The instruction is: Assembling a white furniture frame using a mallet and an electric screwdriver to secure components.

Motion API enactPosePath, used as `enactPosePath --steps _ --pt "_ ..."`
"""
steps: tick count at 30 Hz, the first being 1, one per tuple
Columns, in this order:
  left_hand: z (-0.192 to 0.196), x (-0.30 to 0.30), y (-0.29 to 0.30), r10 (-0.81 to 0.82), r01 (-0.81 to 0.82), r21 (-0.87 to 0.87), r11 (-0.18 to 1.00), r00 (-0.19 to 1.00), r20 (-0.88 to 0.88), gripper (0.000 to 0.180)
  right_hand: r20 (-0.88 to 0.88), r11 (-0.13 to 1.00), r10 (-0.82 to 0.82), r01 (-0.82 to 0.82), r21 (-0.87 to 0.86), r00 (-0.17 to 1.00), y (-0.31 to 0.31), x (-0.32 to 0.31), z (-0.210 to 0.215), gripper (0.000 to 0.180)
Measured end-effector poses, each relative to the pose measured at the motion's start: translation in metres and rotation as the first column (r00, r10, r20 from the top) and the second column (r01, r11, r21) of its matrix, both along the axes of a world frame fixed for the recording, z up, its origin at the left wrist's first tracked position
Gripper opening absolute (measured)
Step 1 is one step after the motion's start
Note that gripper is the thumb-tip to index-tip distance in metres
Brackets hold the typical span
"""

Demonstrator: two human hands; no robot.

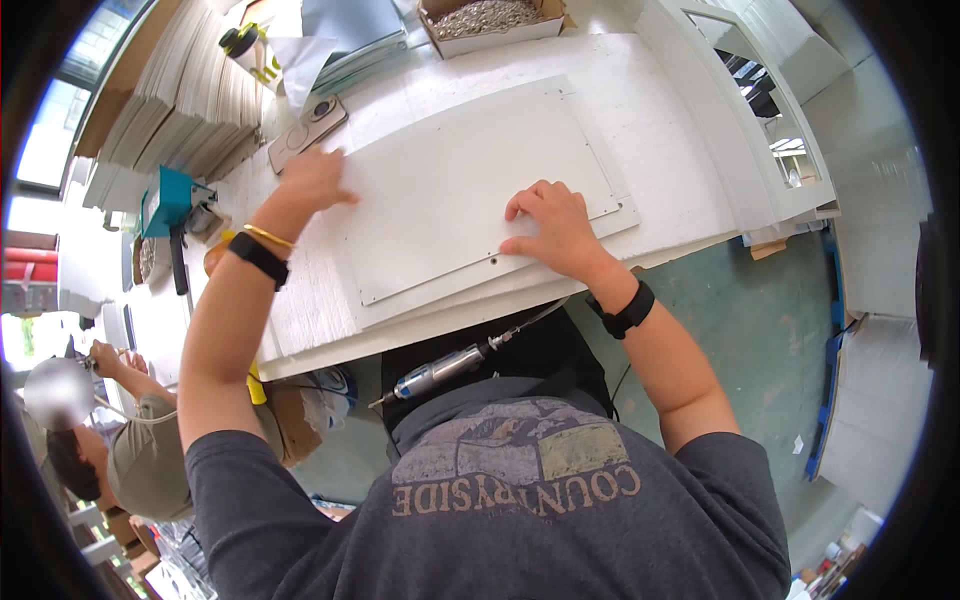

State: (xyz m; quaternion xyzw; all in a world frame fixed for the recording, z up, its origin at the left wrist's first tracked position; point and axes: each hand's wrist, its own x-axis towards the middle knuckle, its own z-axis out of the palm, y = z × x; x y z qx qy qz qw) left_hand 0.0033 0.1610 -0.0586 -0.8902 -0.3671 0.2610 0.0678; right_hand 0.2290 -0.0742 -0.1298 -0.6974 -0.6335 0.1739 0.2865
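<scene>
Hands rest open on a white flat panel [470, 190] lying on the white tabletop [670, 140]: left hand [312, 182] flat at its far-left corner, right hand [553, 228] pressing fingertips near the front edge. Beyond sits a cardboard box of screws [487, 20].

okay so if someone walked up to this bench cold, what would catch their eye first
Most likely the big white panel lying flat on the white workbench, with the left hand spread on its far left edge and the right hand pressing its near edge. Next, the silver power screwdriver hanging below the bench edge at the person's waist, and the box of screws at the far side.
</scene>
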Motion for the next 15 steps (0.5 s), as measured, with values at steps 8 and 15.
enactPosePath --steps 8,15 --pt "-0.051 0.169 -0.046 -0.176 0.247 -0.108 0.963 0.879 0.443 0.103 -0.01 0.998 -0.005 0.005 0.055 1.0 -0.001 -0.003 0.001 0.032" --pt "-0.05 0.184 -0.05 -0.175 0.276 -0.157 0.948 0.867 0.467 0.104 -0.039 0.993 -0.011 0.015 0.113 0.999 -0.003 0.0 0.0 0.032"
